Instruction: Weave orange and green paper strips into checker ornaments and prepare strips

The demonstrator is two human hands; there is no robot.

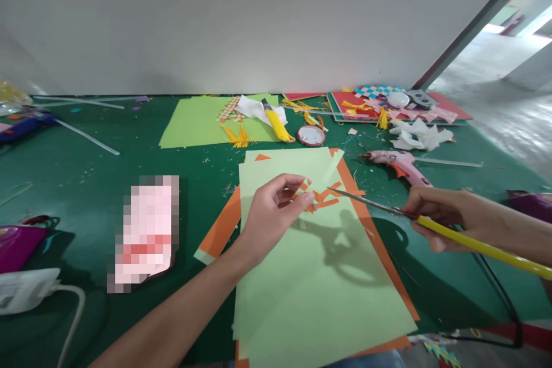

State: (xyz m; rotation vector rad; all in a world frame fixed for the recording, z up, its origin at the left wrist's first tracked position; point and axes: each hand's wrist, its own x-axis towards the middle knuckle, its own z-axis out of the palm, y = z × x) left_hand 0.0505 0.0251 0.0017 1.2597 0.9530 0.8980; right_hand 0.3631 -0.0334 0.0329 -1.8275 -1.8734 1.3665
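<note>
**While pinched at the left, faced tip-first from the right**

Far left on the green surface (pixel 86 184): a magenta object (pixel 17 244) and a white adapter (pixel 26 290), well apart from either hand.

Toward the middle: the left hand (pixel 276 207), clenched in a pinch, thumb and fingers grasping a narrow green strip (pixel 325 175) at its crossing with the orange strips (pixel 323 200). Underneath, a stack of green paper (pixel 319 287) over orange paper (pixel 219 230), long axis running away from the body. Woven patch near the far right corner of that stack, just beside the left fingertips.

Further right: scissors (pixel 366 202), grasped in the right hand (pixel 435 215), fist closed about the handles. Long axis nearly level across the view, blades pointing left and slightly away. Tip just beside the orange strips; touching or not, impossible to tell. Blades too thin here to tell parted from closed.

In short: strips lying to the left of the right hand, along the line of the blades, with the left hand much the nearer and holding them.

Along the right forearm, a yellow rod-like thing (pixel 487 250), nature unclear. Beyond, a pink glue gun (pixel 399 162) lying on the surface, nozzle to the left.
</note>
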